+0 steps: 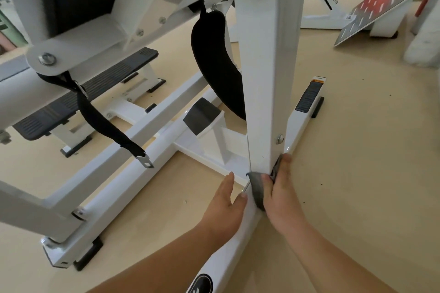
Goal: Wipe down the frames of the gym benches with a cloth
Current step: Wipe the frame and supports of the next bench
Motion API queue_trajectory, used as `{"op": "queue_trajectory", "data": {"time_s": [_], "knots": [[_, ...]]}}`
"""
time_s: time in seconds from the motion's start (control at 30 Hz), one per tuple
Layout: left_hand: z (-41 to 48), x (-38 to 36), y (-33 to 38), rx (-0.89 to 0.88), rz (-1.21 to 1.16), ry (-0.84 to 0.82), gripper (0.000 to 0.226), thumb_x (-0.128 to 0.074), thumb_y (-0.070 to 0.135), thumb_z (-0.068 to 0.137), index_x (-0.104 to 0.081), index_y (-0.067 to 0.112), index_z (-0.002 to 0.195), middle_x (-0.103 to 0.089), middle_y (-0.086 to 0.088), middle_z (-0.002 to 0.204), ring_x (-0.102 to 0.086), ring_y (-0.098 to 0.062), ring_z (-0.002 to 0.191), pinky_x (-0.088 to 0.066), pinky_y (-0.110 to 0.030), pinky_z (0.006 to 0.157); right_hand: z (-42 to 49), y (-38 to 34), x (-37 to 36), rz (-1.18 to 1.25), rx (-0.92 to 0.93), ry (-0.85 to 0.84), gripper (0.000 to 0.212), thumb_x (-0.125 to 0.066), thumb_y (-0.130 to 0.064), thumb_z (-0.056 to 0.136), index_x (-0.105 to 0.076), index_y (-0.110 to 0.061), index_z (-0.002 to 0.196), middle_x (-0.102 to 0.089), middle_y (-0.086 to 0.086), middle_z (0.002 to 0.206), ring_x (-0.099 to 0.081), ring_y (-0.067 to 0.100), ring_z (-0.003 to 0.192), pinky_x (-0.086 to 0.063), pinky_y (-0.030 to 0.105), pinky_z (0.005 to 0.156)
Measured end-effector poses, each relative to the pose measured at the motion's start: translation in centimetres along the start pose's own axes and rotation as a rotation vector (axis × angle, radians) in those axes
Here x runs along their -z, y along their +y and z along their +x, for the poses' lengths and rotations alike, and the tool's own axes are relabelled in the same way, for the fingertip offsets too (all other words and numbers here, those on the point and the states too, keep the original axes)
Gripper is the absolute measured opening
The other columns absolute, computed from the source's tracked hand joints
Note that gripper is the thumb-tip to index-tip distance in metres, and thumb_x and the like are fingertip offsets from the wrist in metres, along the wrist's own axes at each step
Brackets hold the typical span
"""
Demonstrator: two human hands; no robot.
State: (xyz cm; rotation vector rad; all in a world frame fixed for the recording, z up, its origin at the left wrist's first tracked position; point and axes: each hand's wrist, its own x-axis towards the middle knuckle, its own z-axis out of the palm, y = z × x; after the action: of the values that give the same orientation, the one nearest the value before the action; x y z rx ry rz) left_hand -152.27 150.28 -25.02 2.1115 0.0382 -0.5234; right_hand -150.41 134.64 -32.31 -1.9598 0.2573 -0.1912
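A white gym machine frame fills the head view, with a tall upright post (266,74) rising from a floor rail (242,231). My right hand (282,195) presses a grey cloth (258,187) against the foot of the post, the cloth wrapped around the post's corner. My left hand (225,207) rests flat on the floor rail just left of the post, fingers together, holding nothing.
A black strap with a metal buckle (108,123) hangs at the left. A black pad (215,62) hangs behind the post. A low ribbed step (85,95) stands on the tan floor. Another white frame with a slotted footplate (376,7) sits at the back right.
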Motion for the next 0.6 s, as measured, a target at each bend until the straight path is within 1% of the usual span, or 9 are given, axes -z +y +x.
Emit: {"op": "queue_trajectory", "data": {"time_s": [0.07,0.13,0.17,0.23,0.3,0.37,0.5,0.57,0.6], "knots": [[0.2,-0.6,0.2,-0.003,-0.009,0.017,0.064,-0.045,0.039,0.107,-0.013,0.035,0.163,-0.018,0.017,0.166,-0.018,-0.006,0.154,-0.018,-0.031,0.126,0.3,-2.9,0.1,-0.053,0.096,0.137,0.084,-0.029,-0.059,0.097,0.007,-0.021,0.162,0.009,-0.006,0.171,0.000,0.008,0.156,-0.012,0.024,0.123],[0.1,-1.3,0.5,0.006,-0.027,0.058,0.063,-0.045,0.040,0.106,-0.016,0.034,0.162,-0.023,0.014,0.166,-0.021,-0.007,0.153,-0.021,-0.034,0.126,0.2,-3.9,-0.3,-0.085,0.119,0.198,0.079,-0.036,-0.046,0.103,0.008,-0.018,0.162,0.013,-0.002,0.170,0.006,0.011,0.157,-0.007,0.022,0.123],[0.0,-1.6,0.8,0.009,-0.032,0.082,0.062,-0.046,0.039,0.106,-0.018,0.033,0.162,-0.026,0.013,0.166,-0.023,-0.008,0.153,-0.022,-0.034,0.125,0.1,-3.4,-0.5,-0.070,0.084,0.170,0.078,-0.040,-0.040,0.104,0.009,-0.018,0.162,0.011,-0.002,0.171,0.003,0.014,0.157,-0.008,0.024,0.124],[-0.2,-1.8,1.3,0.003,0.001,0.105,0.061,-0.046,0.034,0.106,-0.022,0.029,0.161,-0.029,0.012,0.164,-0.026,-0.010,0.152,-0.023,-0.030,0.123,-0.3,-1.9,0.1,-0.003,-0.077,0.001,0.077,-0.041,-0.036,0.106,0.008,-0.022,0.162,-0.006,0.001,0.171,-0.017,0.020,0.155,-0.018,0.032,0.124],[-0.7,-1.7,1.6,-0.010,0.070,0.111,0.058,-0.046,0.030,0.106,-0.027,0.027,0.160,-0.032,0.012,0.163,-0.029,-0.012,0.151,-0.024,-0.027,0.121,-1.1,-0.3,1.2,-0.081,-0.275,-0.269,0.068,-0.036,-0.038,0.108,0.002,-0.025,0.162,-0.031,0.007,0.163,-0.039,0.027,0.145,-0.030,0.039,0.120],[-1.1,-1.6,1.9,-0.028,0.146,0.141,0.052,-0.047,0.027,0.105,-0.036,0.026,0.156,-0.038,0.011,0.159,-0.035,-0.012,0.147,-0.027,-0.026,0.120,-1.8,0.7,2.5,-0.189,-0.371,-0.407,0.059,-0.032,-0.039,0.110,-0.007,-0.029,0.163,-0.035,0.008,0.162,-0.038,0.030,0.146,-0.029,0.040,0.121],[-2.4,-1.9,3.6,-0.149,0.264,0.214,0.032,-0.050,0.028,0.103,-0.059,0.030,0.134,-0.058,0.018,0.131,-0.056,0.000,0.114,-0.043,-0.016,0.099,-1.9,-1.4,4.2,-0.086,-0.277,-0.214,0.053,-0.033,-0.040,0.109,-0.021,-0.036,0.161,-0.042,0.001,0.159,-0.042,0.026,0.144,-0.034,0.040,0.118],[-2.6,-3.0,4.8,-0.242,0.278,0.175,0.026,-0.052,0.028,0.101,-0.064,0.036,0.122,-0.060,0.023,0.117,-0.059,0.002,0.102,-0.050,-0.019,0.092,-2.0,-2.9,5.1,-0.020,-0.233,-0.171,0.048,-0.037,-0.041,0.109,-0.033,-0.039,0.156,-0.053,-0.004,0.148,-0.051,0.022,0.136,-0.042,0.036,0.111],[-2.4,-3.8,5.4,-0.283,0.273,0.132,0.028,-0.051,0.027,0.100,-0.063,0.039,0.123,-0.060,0.022,0.115,-0.059,0.001,0.103,-0.052,-0.022,0.094,-2.1,-3.2,5.8,0.026,-0.226,-0.161,0.043,-0.040,-0.040,0.108,-0.042,-0.040,0.151,-0.059,-0.006,0.140,-0.057,0.018,0.129,-0.046,0.031,0.104]]}}
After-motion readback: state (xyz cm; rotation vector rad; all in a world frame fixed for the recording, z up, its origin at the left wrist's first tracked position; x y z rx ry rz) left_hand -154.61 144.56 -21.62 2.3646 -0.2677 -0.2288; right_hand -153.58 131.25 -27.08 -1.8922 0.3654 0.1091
